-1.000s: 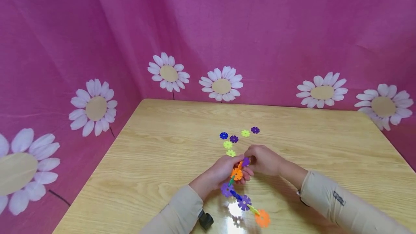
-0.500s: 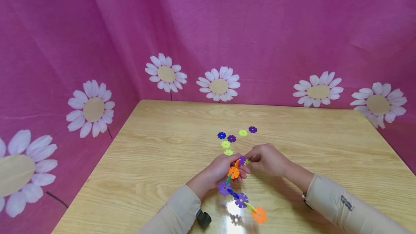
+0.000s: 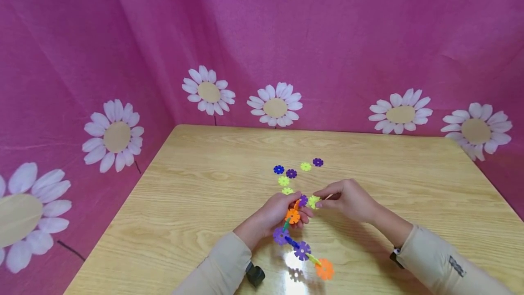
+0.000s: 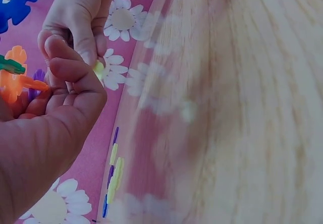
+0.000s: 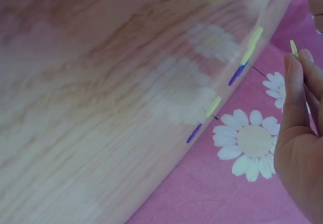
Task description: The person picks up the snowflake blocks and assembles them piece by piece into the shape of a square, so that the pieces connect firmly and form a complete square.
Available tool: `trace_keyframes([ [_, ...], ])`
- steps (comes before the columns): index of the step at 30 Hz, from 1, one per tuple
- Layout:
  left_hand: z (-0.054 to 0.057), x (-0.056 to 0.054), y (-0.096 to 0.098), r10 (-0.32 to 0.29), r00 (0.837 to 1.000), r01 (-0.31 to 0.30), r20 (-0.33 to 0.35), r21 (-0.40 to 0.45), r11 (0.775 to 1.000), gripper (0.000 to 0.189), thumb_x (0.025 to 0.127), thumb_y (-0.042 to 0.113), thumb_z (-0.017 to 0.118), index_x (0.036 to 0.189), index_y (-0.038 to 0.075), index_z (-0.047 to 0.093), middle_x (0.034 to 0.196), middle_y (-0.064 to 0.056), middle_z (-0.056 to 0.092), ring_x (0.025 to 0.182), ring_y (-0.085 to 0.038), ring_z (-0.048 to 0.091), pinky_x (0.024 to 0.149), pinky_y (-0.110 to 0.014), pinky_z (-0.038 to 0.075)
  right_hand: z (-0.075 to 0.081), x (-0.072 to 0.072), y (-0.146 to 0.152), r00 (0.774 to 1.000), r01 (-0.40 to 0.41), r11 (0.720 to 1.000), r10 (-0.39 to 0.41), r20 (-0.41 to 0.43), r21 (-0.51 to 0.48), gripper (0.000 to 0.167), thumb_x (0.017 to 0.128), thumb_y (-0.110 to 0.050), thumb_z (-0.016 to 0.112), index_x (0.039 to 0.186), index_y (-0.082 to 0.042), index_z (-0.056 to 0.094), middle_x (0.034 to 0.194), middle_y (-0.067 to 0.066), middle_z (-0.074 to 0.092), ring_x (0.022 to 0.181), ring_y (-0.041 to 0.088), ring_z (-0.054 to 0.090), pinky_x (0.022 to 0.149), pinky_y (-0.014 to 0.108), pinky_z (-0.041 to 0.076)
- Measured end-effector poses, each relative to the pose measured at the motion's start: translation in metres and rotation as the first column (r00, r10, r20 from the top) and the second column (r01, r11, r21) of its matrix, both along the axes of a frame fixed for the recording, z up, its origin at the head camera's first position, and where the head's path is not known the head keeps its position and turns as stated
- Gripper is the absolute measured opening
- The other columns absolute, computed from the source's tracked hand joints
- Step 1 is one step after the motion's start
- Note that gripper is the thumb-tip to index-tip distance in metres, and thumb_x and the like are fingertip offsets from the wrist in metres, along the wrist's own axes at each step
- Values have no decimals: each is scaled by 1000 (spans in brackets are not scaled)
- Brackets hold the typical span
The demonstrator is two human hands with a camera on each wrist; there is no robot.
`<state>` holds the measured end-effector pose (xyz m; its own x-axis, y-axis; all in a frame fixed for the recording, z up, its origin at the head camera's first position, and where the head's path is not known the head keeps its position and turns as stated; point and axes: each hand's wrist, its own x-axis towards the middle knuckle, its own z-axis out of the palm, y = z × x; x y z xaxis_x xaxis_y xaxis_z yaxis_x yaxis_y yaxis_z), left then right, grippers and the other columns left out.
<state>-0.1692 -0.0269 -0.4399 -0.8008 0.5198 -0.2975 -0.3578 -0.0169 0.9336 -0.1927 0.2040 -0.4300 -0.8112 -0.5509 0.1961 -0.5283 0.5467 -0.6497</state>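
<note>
My left hand (image 3: 275, 215) holds a chain of interlocking flower-shaped discs near its upper end, thumb and fingers round the top pieces. An orange disc (image 3: 292, 216) hangs just below the fingers, and a purple disc (image 3: 303, 200) pokes out above them. Lower down, the chain runs through purple and blue pieces to another orange disc (image 3: 324, 269) at its free end. Between thumb and forefinger my right hand (image 3: 353, 201) pinches a yellow disc (image 3: 314, 201), slightly apart from the purple one. In the right wrist view this yellow piece appears edge-on at the fingertips (image 5: 294, 57).
Beyond the hands, several loose discs lie flat on the wooden table (image 3: 213, 185), among them a blue disc (image 3: 279, 169) and a dark purple disc (image 3: 318, 162). A pink curtain (image 3: 327, 35) with printed daisies stands behind the table. A black object (image 3: 255, 275) sits by the left sleeve.
My right hand has drawn away to the right, and the yellow disc in its fingers has come into plain sight. The left hand keeps its grip on the chain with little movement.
</note>
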Motion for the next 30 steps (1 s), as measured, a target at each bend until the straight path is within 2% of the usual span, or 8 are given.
trace_keyframes([
  [8, 0, 0, 2, -9, 1000, 9, -11, 5, 1000, 57, 108, 32, 36, 103, -14, 68, 75, -2, 70, 60, -8, 63, 61, -19, 55, 4, 12, 4, 997, 18, 994, -26, -73, -104, 19, 85, -12, 79, 104, -9, 79, 90, -2, 77, 73, 0, 66, 62, 23, 57],
  [14, -2, 0, 4, -7, 1000, 7, -18, 2, 1000, 58, 108, 34, 36, 100, -13, 68, 75, -3, 69, 60, -8, 62, 60, -19, 55, 6, 21, 6, 990, 26, 982, -51, -134, -185, 18, 83, -5, 79, 101, -9, 80, 88, 0, 77, 72, 1, 66, 60, 22, 57],
  [19, -3, 1, 6, -7, 1000, 7, -26, -1, 1000, 56, 109, 32, 35, 98, -11, 69, 76, -3, 69, 60, -9, 62, 60, -20, 55, 6, 28, 2, 988, 12, 971, -48, -148, -238, 18, 82, -4, 79, 100, -7, 80, 88, 1, 77, 74, 3, 68, 59, 21, 57],
  [30, -2, 1, 12, -12, 999, 12, -45, -10, 1000, 60, 109, 35, 34, 98, -11, 69, 73, -3, 68, 61, -10, 62, 60, -20, 55, 5, 35, -3, 967, 2, 964, -70, -245, -268, 20, 80, 1, 80, 99, -6, 79, 86, 2, 77, 72, 3, 68, 57, 17, 54],
])
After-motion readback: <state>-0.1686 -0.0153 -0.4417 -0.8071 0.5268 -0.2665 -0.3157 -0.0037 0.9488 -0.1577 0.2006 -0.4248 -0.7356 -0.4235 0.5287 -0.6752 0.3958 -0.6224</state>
